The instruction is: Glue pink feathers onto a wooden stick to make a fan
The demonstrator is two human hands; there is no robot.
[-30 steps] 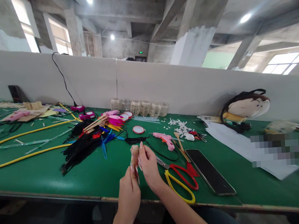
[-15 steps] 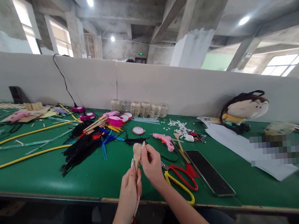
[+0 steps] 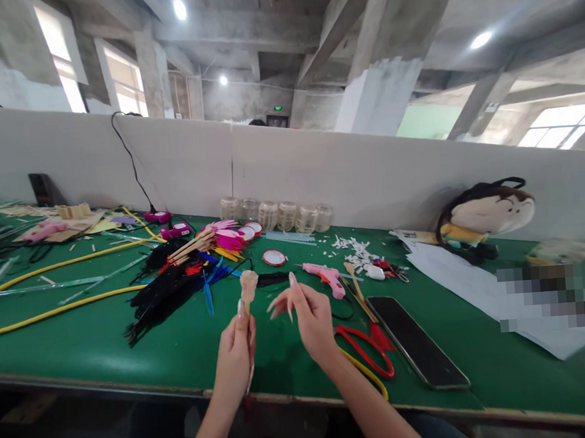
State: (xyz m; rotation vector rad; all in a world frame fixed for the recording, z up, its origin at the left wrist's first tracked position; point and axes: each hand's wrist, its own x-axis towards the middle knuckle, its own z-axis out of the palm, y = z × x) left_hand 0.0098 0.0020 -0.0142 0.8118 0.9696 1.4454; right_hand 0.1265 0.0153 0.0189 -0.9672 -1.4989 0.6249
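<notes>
Pinching a wooden stick by its shaft between the thumb and fingers of the left hand, with its broad, pale end pointing up, over the near part of the green surface. Holding the right hand near it but apart from it, fingers loosely spread and with nothing visible in the grasp. Seems to be partway through handling or dressing that broad end; looks patchy there, but cannot tell whether from glue or from something stuck on. Probably calls next for keeping the stick steady in the left hand and setting the right fingertips lightly on the broad end, to press or smooth it. Might equally call for reaching to the pink glue gun, lying beyond the right hand, or to the pink feathers, heaped beyond the left. Would need, either way, to keep the right forearm off the scissors, lying partly hidden by it, with red and yellow handles toward the near edge, just beside the phone.
</notes>
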